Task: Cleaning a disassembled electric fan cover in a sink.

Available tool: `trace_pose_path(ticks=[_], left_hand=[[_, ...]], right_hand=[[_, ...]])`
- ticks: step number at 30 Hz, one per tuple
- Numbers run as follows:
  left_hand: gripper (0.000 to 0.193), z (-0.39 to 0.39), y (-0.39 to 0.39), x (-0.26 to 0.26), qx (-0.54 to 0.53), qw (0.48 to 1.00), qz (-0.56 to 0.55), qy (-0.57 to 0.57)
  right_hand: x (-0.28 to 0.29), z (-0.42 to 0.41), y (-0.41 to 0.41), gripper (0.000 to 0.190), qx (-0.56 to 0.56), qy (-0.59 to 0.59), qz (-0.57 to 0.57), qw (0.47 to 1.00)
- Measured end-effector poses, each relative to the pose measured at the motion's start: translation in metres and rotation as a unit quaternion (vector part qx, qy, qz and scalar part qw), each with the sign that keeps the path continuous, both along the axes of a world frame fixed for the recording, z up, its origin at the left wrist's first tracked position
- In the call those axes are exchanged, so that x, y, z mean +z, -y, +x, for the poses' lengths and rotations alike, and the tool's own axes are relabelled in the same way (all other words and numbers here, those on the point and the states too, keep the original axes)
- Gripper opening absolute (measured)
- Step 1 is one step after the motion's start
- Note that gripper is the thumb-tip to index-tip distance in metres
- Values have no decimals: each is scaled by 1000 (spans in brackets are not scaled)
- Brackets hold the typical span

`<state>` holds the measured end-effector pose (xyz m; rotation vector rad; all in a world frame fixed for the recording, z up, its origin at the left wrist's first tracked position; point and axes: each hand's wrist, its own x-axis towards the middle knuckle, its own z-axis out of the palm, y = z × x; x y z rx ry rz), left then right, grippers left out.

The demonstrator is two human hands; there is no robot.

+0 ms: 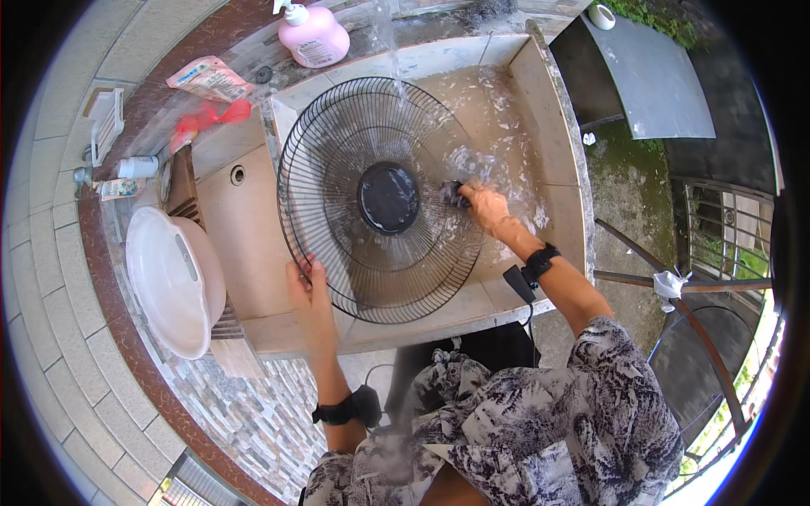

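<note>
A round black wire fan grille [342,246] with a dark centre disc [390,197] rests tilted over the tiled sink basin [557,148]. My left hand [308,284] grips its rim at the lower left. At the grille's right side, my right hand [484,205] holds a dark wet cloth or scrubber [454,193] against the wires, and water splashes around it. A stream of water [387,38] falls from above onto the grille's upper part. Cloudy water [500,101] covers the basin floor to the right.
A pink pump bottle [314,39] and a pink pouch [209,78] stand or lie along the back ledge. Left of the basin is a second, shallower compartment with a drain [237,175]. Beside it a white plastic basin [171,284] leans on a wooden washboard [183,183].
</note>
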<state>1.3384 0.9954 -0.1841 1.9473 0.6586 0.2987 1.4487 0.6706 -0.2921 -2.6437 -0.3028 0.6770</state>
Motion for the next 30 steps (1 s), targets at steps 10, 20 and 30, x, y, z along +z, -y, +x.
trace_pose_path(ticks=[10,20,30], left_hand=[[18,71,33,11,-99,974,-33,-203],[22,70,44,-2,65,964,-231,-116],[37,33,67,12,51,993,-101,13]], right_hand=[[-30,60,-31,30,-256,65,83,961],[50,25,-130,31,159,46,277,947],[12,100,-56,32,67,208,-102,970]])
